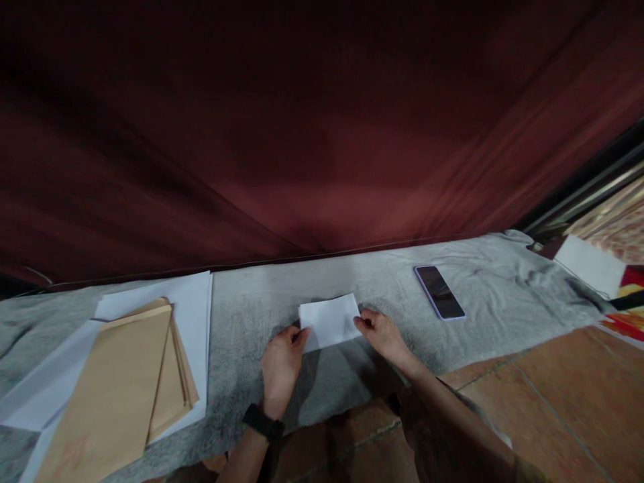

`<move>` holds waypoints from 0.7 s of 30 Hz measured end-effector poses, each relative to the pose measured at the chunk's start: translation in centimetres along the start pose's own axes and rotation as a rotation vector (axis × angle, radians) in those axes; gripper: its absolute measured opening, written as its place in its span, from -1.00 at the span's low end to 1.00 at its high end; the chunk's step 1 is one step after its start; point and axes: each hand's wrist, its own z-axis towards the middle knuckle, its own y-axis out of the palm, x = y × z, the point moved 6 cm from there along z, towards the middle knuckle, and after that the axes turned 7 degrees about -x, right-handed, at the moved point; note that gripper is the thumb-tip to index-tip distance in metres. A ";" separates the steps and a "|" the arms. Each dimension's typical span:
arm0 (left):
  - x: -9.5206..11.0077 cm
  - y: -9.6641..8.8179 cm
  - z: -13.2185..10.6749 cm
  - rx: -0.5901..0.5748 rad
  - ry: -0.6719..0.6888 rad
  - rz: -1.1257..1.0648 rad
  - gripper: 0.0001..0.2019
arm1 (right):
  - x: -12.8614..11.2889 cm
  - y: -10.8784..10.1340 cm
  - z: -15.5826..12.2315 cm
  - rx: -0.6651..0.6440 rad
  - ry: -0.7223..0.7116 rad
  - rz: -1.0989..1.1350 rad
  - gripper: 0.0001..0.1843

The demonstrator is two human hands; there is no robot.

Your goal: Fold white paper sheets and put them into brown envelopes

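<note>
A small folded white paper (329, 320) lies on the grey cloth (251, 315) in the middle. My left hand (280, 365), with a black band on its wrist, pinches the paper's lower left corner. My right hand (382, 333) pinches its right edge. Both hands have their fingers closed on the paper, which sits low over the cloth.
A stack of brown envelopes (121, 382) rests on white sheets (191, 302) at the left. A dark phone (439, 292) lies face up to the right. A dark red curtain (302, 134) hangs behind. Tiled floor (553, 402) shows at the lower right, with a white sheet (591, 265) beyond.
</note>
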 end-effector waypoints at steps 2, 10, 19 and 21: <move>0.0 0.0 -0.1 -0.004 -0.010 0.003 -0.64 | -0.4 -0.1 -0.2 0.004 0.017 -0.034 -0.71; 0.0 -0.1 -0.2 0.003 -0.029 0.015 -0.68 | -1.3 -0.2 -0.7 0.006 0.076 -0.139 -0.68; 0.3 -0.6 -0.4 -0.046 -0.054 -0.024 -0.70 | -1.7 -0.5 -0.9 0.018 0.087 -0.150 -0.67; 0.4 -0.7 -0.3 -0.053 -0.063 -0.025 -0.70 | -1.6 -0.4 -0.9 0.031 0.079 -0.154 -0.68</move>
